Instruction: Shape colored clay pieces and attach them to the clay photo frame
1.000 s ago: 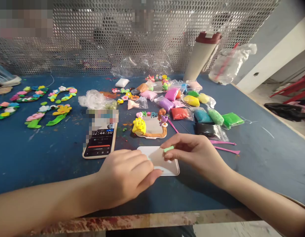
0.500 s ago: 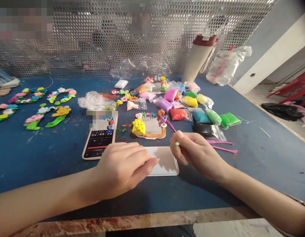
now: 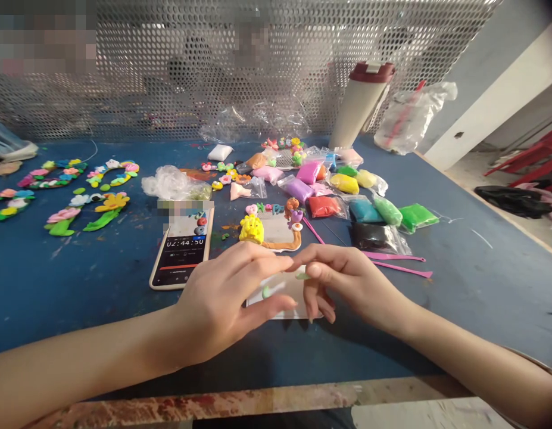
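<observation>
My right hand [image 3: 347,280] pinches a small pale green piece of clay [image 3: 302,276] between thumb and fingers. My left hand [image 3: 226,295] hovers palm down with thumb and fingers apart; its fingertips meet the right index fingertip or come very close to it. Below both hands lies a white rectangular board [image 3: 282,307], partly covered by them. Another bit of pale green clay [image 3: 265,292] shows on or just above the board, between the left thumb and fingers. Behind the hands sits a small clay-decorated frame [image 3: 276,229] with a yellow figure and a brown edge.
A phone [image 3: 181,256] showing a timer lies left of the board. Bags of coloured clay [image 3: 324,207] spread behind and to the right, near pink modelling tools [image 3: 398,263]. Clay wreaths [image 3: 112,173] lie at left. A tumbler [image 3: 360,107] stands by the perforated metal screen [image 3: 168,77].
My right hand has moved left and its fingers have unfolded. My left fingers have lifted and spread from the thumb, and a green clay bit now shows beneath them.
</observation>
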`<state>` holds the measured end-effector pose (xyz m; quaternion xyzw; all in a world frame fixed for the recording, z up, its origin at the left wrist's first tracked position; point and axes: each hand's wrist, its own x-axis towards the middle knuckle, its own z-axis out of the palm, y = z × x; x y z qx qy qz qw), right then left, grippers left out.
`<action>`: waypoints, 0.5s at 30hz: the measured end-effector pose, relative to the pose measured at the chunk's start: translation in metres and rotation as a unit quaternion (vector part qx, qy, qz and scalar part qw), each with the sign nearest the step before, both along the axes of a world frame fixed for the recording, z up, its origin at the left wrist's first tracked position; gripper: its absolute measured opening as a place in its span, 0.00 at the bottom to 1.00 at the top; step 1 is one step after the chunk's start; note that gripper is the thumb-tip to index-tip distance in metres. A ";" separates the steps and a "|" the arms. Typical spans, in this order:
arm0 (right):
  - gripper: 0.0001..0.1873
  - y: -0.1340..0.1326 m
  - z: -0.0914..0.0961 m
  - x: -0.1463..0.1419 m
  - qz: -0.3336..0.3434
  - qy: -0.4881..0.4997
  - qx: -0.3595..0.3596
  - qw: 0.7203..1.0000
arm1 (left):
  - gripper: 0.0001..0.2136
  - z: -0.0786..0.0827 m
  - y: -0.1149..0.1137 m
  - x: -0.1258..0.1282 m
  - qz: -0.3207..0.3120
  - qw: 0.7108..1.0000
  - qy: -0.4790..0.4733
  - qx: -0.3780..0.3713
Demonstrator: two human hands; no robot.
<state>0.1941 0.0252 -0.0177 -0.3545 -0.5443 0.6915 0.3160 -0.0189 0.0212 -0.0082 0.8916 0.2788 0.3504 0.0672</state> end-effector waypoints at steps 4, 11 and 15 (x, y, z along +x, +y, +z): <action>0.15 -0.006 0.000 -0.004 0.030 0.037 -0.003 0.999 | 0.11 -0.003 -0.001 0.003 -0.011 1.000 0.013 0.010; 0.18 -0.010 0.003 -0.006 0.046 0.023 0.006 0.999 | 0.05 -0.001 -0.004 0.006 -0.015 1.000 0.004 0.013; 0.18 -0.011 -0.001 -0.006 -0.037 -0.031 0.174 0.984 | 0.04 -0.001 -0.002 0.005 0.016 1.000 -0.013 0.015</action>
